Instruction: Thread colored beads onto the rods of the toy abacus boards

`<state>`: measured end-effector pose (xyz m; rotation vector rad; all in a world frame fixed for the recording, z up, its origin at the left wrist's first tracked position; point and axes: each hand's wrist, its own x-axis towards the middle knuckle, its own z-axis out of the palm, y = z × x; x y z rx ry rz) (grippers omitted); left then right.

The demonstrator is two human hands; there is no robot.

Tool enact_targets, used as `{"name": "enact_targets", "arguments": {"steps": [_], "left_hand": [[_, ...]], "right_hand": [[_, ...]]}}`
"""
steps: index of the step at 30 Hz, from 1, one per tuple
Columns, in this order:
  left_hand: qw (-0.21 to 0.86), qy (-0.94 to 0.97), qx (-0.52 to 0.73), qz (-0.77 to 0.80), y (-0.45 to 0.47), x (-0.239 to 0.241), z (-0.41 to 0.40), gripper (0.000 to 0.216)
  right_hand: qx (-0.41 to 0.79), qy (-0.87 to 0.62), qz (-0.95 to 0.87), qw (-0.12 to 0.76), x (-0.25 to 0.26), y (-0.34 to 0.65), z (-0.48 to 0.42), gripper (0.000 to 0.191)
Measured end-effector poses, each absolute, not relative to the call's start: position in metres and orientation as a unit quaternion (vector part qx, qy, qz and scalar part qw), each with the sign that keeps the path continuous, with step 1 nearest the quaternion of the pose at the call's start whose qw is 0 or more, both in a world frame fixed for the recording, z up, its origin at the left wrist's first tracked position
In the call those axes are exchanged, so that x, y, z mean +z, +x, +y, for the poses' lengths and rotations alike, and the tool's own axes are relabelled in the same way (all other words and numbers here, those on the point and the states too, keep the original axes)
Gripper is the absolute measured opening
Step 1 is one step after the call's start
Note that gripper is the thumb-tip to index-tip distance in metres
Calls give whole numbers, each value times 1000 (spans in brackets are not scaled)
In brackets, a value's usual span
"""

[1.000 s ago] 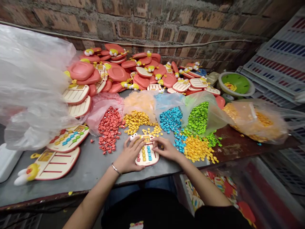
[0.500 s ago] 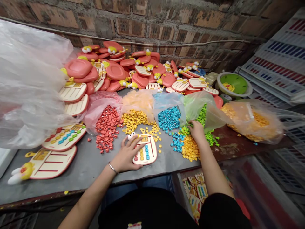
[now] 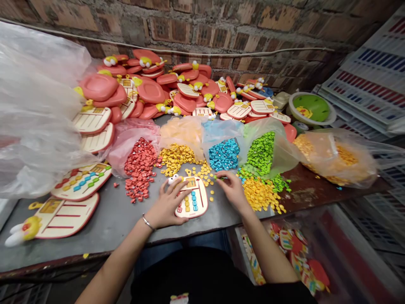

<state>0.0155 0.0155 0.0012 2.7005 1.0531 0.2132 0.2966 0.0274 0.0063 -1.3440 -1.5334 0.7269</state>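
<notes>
Toy calc (image 3: 192, 197) btwn L hand (image 3: 166, 205); R hand (image 3: 232, 188)

green piece (image 3: 218, 177) tiny, bin toys (image 3: 297, 253) blurred

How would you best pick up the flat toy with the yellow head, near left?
Pinch the toy across its long edges from above: it lies flat on the table, leaving only the rim free. The head juts out but may be weaker.

The person wears a black top (image 3: 205, 278) with a small pale print (image 3: 179, 298). Forearms are unsleeved. A thin metal bracelet (image 3: 147, 222) sits behind the left hand (image 3: 164, 207).
</notes>
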Motion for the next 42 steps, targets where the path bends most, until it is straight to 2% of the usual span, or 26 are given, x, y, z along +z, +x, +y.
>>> {"name": "enact_targets", "arguments": {"steps": [8, 16, 19, 23, 26, 30, 42], "left_hand": [[113, 923, 75, 360, 16, 1, 15, 85], [119, 924, 78, 355, 15, -2, 15, 88], [121, 923, 79, 357, 15, -2, 15, 87], [127, 920, 85, 360, 15, -2, 15, 85], [129, 921, 86, 358, 15, -2, 15, 86], [127, 920, 83, 361, 15, 1, 14, 87], [134, 919, 74, 362, 14, 0, 15, 87]], "right_hand": [[292, -487, -705, 426, -5, 258, 49, 3], [228, -441, -785, 371, -7, 247, 53, 11], [232, -444, -776, 383, -6, 247, 54, 7], [267, -451, -749, 406, -8, 248, 56, 12], [296, -475, -710, 428, -14, 248, 57, 7], [320, -497, -668, 452, -20, 252, 58, 17], [243, -467, -742, 415, -5, 251, 56, 11]]}}
